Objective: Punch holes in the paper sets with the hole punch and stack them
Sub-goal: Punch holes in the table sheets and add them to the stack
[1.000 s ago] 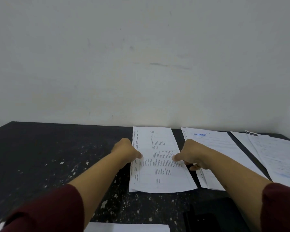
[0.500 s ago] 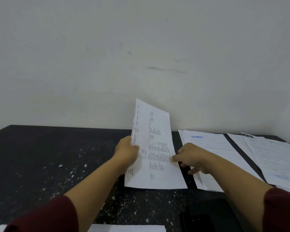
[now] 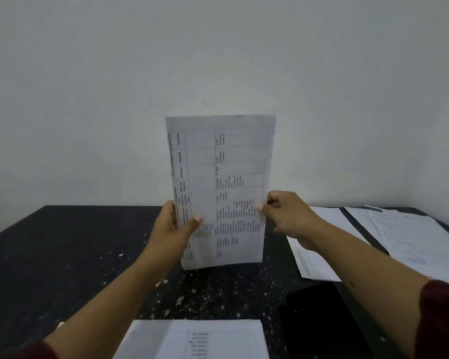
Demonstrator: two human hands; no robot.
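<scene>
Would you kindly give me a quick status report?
Both hands, left and right, grip the paper set. Set upright, off the table. No hole punch identifiable.

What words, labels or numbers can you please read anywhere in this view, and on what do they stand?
None can be read with confidence.
Held white printed paper set: table text runs sideways, too blurred.
White paper stack at the near edge: print too small.
White sheets on the right of the black speckled table: a dark heading and faint blue mark, unreadable.
</scene>
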